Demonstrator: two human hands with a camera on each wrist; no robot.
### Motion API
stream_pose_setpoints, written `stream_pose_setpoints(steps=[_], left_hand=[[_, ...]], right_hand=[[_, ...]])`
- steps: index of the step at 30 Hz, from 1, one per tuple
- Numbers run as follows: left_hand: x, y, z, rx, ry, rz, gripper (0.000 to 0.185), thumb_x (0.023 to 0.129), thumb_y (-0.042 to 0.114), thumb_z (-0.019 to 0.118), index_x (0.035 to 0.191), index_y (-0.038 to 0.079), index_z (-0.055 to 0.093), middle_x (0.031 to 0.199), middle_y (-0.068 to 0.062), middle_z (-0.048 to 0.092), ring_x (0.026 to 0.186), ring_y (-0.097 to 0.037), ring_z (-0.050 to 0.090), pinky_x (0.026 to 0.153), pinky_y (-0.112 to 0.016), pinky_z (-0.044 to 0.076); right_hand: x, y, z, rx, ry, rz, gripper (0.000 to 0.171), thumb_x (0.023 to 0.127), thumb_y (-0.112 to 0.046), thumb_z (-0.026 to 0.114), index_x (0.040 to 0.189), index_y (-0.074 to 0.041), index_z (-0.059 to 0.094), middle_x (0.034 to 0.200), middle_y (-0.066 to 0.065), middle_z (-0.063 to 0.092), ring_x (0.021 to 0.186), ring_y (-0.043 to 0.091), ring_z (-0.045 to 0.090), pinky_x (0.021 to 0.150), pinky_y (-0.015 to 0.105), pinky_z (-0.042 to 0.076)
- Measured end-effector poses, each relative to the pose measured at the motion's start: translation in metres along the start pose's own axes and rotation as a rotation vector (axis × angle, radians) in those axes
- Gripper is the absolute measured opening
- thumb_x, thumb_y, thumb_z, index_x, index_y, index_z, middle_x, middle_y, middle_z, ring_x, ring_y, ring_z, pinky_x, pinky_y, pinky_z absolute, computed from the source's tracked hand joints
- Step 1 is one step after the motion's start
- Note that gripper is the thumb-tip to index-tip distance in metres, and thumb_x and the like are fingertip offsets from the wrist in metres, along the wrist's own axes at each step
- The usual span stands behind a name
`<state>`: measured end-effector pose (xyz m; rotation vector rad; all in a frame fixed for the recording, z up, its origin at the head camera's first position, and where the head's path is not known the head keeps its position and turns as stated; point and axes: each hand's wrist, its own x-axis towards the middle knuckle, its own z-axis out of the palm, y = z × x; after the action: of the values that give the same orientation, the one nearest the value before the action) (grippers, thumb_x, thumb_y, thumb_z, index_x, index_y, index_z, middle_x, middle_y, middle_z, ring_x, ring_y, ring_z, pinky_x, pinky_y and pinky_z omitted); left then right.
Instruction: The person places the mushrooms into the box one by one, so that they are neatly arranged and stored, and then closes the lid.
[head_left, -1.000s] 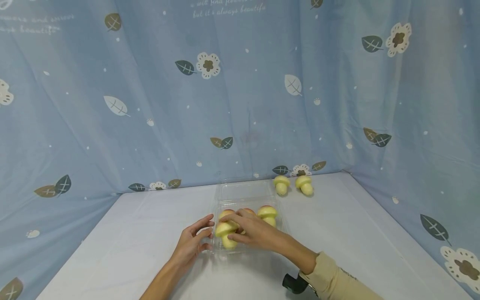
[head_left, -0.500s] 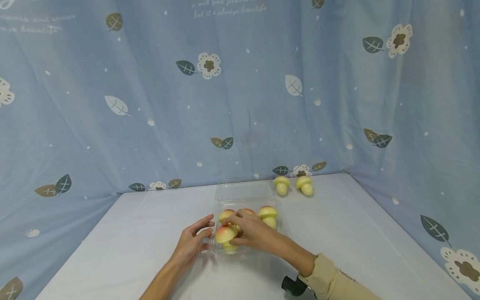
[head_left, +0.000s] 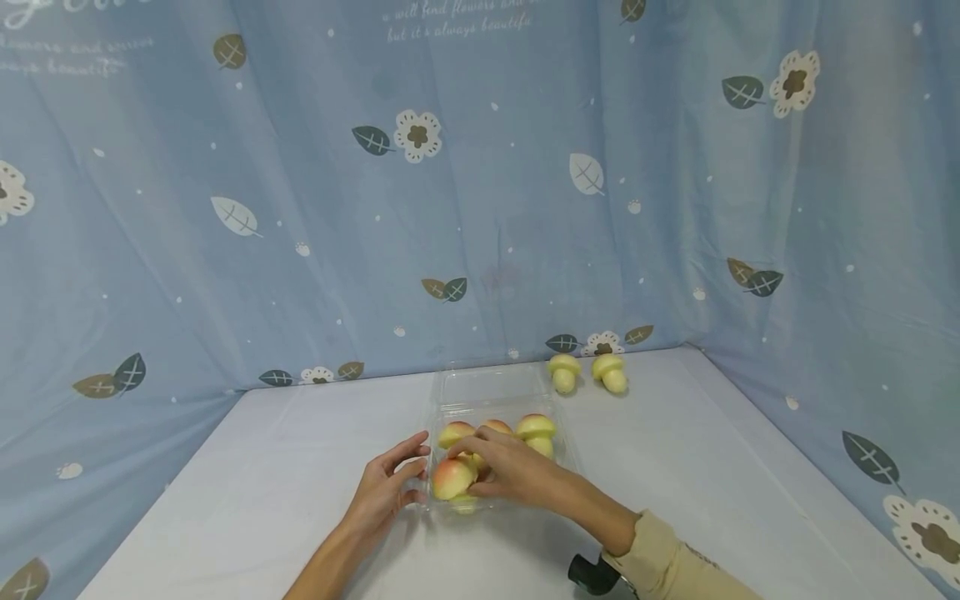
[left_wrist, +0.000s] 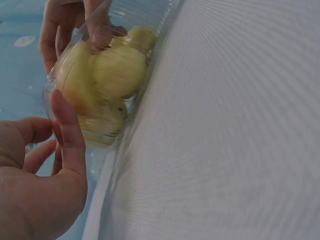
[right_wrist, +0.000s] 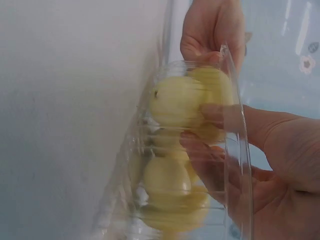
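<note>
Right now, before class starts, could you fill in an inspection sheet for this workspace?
Surface: white tabletop.
Job's things: clear plastic container, lid open; at least four mushroom-shaped pieces inside; two loose pieces outside, back right.
Clutter: black object by the beige sleeve, identity unclear.
Left hand: at the container's left wall.
Right hand: grips the front-left piece inside.
Cables: nothing seen.
Surroundings: blue leaf-and-flower curtain.

The head view is evenly lit with soft shadows on the tabletop [head_left: 285,467]; both wrist views are dimmer and softer, with reflections streaking the clear container [right_wrist: 244,165].
</note>
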<state>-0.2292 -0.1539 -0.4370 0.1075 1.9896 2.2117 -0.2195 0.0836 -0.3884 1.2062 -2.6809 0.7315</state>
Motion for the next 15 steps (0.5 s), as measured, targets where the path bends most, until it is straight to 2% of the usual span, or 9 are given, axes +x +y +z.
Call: stream_pose_setpoints(steps=[4, 10, 15], left_hand=[[0.001, -0.002, -0.001, 0.003, 0.009, 0.001, 0.050, 0.095, 0.008, 0.061, 0.144, 0.009, 0.049, 0.124, -0.003, 0.053, 0.084, -0.009, 0.055, 0.056, -0.019, 0.054], [0.001, -0.002, -0.001, 0.013, 0.004, 0.015, 0.052, 0.096, 0.009, 0.060, 0.146, 0.007, 0.046, 0.123, -0.003, 0.053, 0.083, -0.008, 0.056, 0.056, -0.019, 0.054], [0.001, -0.002, 0.000, 0.005, 0.004, 0.013, 0.052, 0.096, 0.008, 0.059, 0.146, 0.006, 0.045, 0.123, -0.003, 0.053, 0.082, -0.008, 0.056, 0.055, -0.019, 0.054]], right_hand=[[-0.002, 0.001, -0.003, 0.030, -0.014, 0.013, 0.044, 0.088, -0.011, 0.073, 0.129, -0.017, 0.059, 0.114, 0.005, 0.060, 0.100, 0.018, 0.061, 0.077, 0.011, 0.052], [-0.004, 0.003, -0.011, 0.054, -0.027, 0.036, 0.044, 0.089, -0.010, 0.072, 0.130, -0.017, 0.058, 0.116, 0.009, 0.058, 0.093, 0.013, 0.068, 0.075, 0.012, 0.053], [-0.007, 0.007, -0.023, 0.093, -0.014, 0.061, 0.044, 0.089, -0.013, 0.073, 0.130, -0.016, 0.058, 0.119, 0.006, 0.058, 0.088, 0.009, 0.069, 0.075, 0.015, 0.055]])
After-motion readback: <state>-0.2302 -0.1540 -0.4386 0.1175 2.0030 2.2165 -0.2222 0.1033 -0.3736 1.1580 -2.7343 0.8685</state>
